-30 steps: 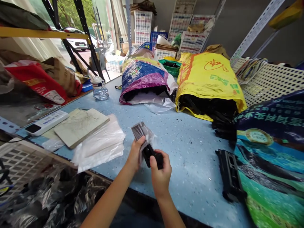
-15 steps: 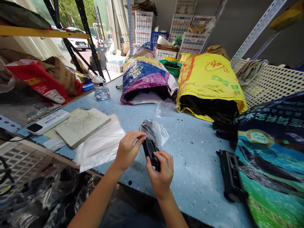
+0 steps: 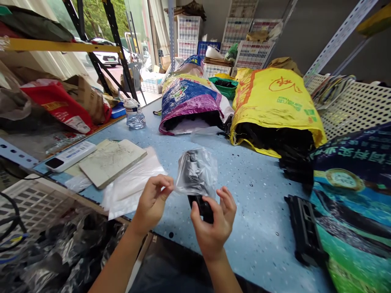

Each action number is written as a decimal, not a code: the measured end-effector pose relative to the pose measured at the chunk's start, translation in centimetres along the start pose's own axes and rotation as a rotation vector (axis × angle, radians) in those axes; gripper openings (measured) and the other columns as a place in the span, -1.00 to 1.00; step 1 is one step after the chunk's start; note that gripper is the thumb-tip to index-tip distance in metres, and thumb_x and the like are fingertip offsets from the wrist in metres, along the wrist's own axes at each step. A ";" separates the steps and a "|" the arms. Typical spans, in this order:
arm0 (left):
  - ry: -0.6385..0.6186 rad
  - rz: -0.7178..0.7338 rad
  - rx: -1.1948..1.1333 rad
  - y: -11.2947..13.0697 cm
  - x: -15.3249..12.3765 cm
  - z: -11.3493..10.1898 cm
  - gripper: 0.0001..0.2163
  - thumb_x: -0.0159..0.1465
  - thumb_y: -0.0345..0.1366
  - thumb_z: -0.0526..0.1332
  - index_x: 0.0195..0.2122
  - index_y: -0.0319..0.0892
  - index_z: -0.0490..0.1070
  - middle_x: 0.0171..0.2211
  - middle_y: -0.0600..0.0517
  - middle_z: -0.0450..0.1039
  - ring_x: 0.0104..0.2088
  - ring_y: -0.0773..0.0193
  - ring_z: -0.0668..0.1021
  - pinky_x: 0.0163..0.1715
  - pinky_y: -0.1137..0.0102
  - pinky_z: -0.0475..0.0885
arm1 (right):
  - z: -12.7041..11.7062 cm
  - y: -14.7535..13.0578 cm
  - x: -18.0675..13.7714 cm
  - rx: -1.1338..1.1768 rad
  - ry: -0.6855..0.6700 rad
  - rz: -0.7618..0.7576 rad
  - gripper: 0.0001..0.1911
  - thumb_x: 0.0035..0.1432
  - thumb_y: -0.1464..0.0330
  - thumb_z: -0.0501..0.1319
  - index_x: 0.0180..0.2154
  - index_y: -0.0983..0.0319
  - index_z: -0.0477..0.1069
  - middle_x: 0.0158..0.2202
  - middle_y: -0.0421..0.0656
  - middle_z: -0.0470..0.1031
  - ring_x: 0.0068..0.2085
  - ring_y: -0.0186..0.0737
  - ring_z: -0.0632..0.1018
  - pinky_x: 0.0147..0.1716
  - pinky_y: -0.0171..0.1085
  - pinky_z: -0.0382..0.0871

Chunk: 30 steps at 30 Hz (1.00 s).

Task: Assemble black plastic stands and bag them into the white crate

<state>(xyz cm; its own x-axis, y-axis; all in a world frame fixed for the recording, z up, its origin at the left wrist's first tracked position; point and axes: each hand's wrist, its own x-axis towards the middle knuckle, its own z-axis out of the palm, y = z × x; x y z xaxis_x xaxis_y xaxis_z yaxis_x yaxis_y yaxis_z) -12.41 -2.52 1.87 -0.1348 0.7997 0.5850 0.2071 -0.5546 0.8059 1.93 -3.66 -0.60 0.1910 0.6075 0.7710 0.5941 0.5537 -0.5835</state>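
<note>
A long black plastic part [image 3: 202,206] stands out from the mouth of a clear plastic bag [image 3: 198,169], with its far end inside. My right hand [image 3: 212,221] grips the near end between thumb and forefinger, the other fingers raised. At the bag's left edge, my left hand [image 3: 154,200] pinches the film between thumb and fingertips. To the left lies a stack of flat clear bags [image 3: 134,185], partly under a worn grey board [image 3: 113,162]. Another black plastic part [image 3: 305,230] rests at the right of the blue table [image 3: 253,228].
A purple-and-blue sack [image 3: 191,97] and a yellow sack [image 3: 277,101] lie at the back with black pieces in their mouths. A blue-green sack [image 3: 354,195] stands at right. A water bottle [image 3: 135,114] and a white power strip [image 3: 71,156] are at left.
The bag has been drawn over more of the black part and has spread wider. My left hand has moved left and slightly down, pulling the film's edge outward.
</note>
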 end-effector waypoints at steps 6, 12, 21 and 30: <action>0.057 -0.005 -0.008 0.5 -0.4 -1.0 -0.88 0.16 -0.47 0.04 -0.34 -0.12 0.12 -0.47 0.09 0.22 -0.42 0.40 0.34 -0.44 0.49 0.28 | -1.6 -0.1 0.6 0.072 0.060 0.061 -0.77 -0.08 0.51 0.18 -0.31 0.20 0.27 -0.16 -0.08 0.20 -0.03 0.01 0.28 -0.15 0.05 0.28; -0.444 0.128 0.079 2.1 -2.0 1.5 -0.80 0.12 -0.56 0.02 -0.33 -0.10 0.23 -0.43 0.05 0.31 -0.38 0.35 0.37 -0.36 0.41 0.31 | -2.2 -0.9 0.7 0.034 0.109 0.135 -0.82 -0.03 0.48 0.15 -0.31 0.18 0.25 -0.13 -0.05 0.24 -0.05 -0.03 0.31 -0.12 0.05 0.23; 0.193 -0.607 -0.638 0.0 -1.1 0.4 -0.74 0.08 -0.09 0.13 -0.38 -0.19 0.37 -0.37 0.02 0.41 -0.27 0.27 0.45 -0.22 0.36 0.37 | -2.9 -0.1 -0.3 0.122 0.138 0.032 -0.76 -0.09 0.51 0.19 -0.30 0.21 0.27 -0.18 -0.10 0.35 -0.17 -0.12 0.40 -0.18 -0.08 0.28; 0.250 -0.892 -0.989 2.9 -3.1 6.0 -0.53 -0.34 -0.23 0.38 -0.37 -0.29 0.37 -0.52 0.01 0.37 -0.58 0.40 0.41 -0.50 0.45 0.38 | 0.3 -0.9 -4.1 0.137 0.061 -0.187 -0.50 -0.23 0.46 0.33 -0.16 0.22 0.30 -0.26 -0.06 0.36 -0.17 0.05 0.38 -0.17 0.05 0.23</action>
<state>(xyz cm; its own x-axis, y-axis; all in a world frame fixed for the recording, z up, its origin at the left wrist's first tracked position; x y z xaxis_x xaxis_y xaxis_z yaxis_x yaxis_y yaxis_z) -5.55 -5.24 1.84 -0.0491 0.9666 -0.2516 -0.8060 0.1105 0.5816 0.36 -6.50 -3.32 0.1368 0.4534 0.8807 0.5130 0.7282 -0.4546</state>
